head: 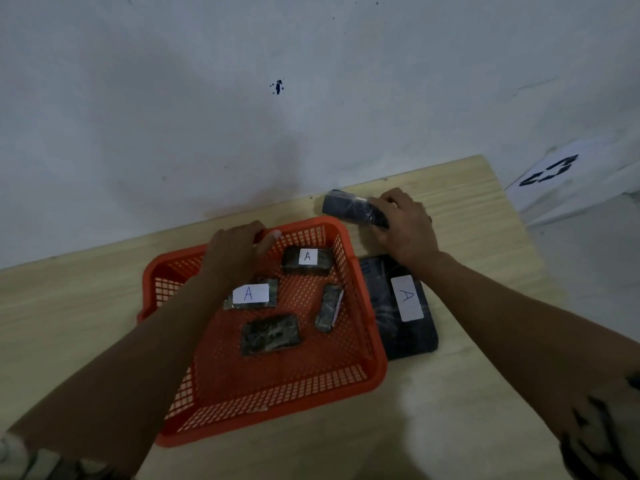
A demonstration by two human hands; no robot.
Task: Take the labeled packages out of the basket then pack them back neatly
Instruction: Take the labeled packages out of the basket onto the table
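Note:
An orange mesh basket (360, 372) sits on the wooden table. Inside it lie several small dark wrapped packages: one with a white "A" label at the back (306, 259), one with an "A" label in the middle (251, 294), an unlabeled-side one (270, 334) in front, and one standing on edge (328, 308) at the right. My left hand (235, 251) grips the basket's far rim. My right hand (403, 225) holds a dark package (346, 206) on the table behind the basket. A large dark package with an "A" label (401, 306) lies right of the basket.
A grey wall runs along the table's far edge (242, 211). The table's right edge (519, 216) is close to my right hand. A white sheet with a black mark (550, 171) lies beyond that edge.

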